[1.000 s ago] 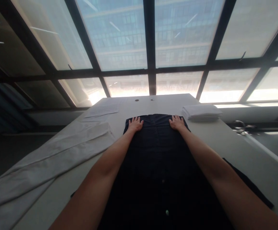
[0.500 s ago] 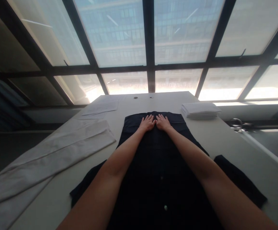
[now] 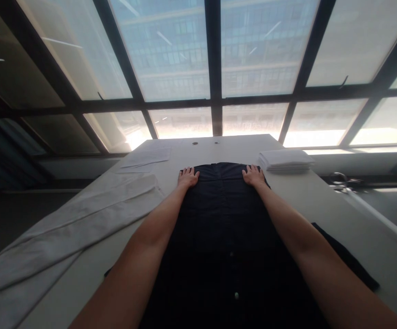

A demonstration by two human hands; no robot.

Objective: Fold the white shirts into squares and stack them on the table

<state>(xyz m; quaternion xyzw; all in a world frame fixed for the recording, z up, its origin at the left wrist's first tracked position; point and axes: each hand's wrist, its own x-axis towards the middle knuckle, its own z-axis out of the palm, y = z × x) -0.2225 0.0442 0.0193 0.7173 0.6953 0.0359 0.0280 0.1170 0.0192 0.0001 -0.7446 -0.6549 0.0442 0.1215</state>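
Observation:
A dark short-sleeved shirt (image 3: pixel 220 219) is spread out on the white table (image 3: pixel 205 151), its far edge toward the window and a few buttons showing down the front. My left hand (image 3: pixel 188 177) lies flat on the shirt's far left corner, fingers apart. On the far right corner rests my right hand (image 3: pixel 253 175), also flat with its fingers spread. Both forearms reach across the shirt and cover parts of its sides; most of the left sleeve is hidden behind my left arm.
Light grey folded trousers (image 3: pixel 82 228) lie along the table's left side, with sheets of paper (image 3: pixel 146 157) beyond them. A folded white cloth stack (image 3: pixel 285 161) sits at the back right. Past the right edge stands a metal rack (image 3: pixel 342 183). Large windows rise behind.
My hands have slid apart, from side by side at the middle of the shirt's far edge out to its two far corners. Less of the left sleeve shows now.

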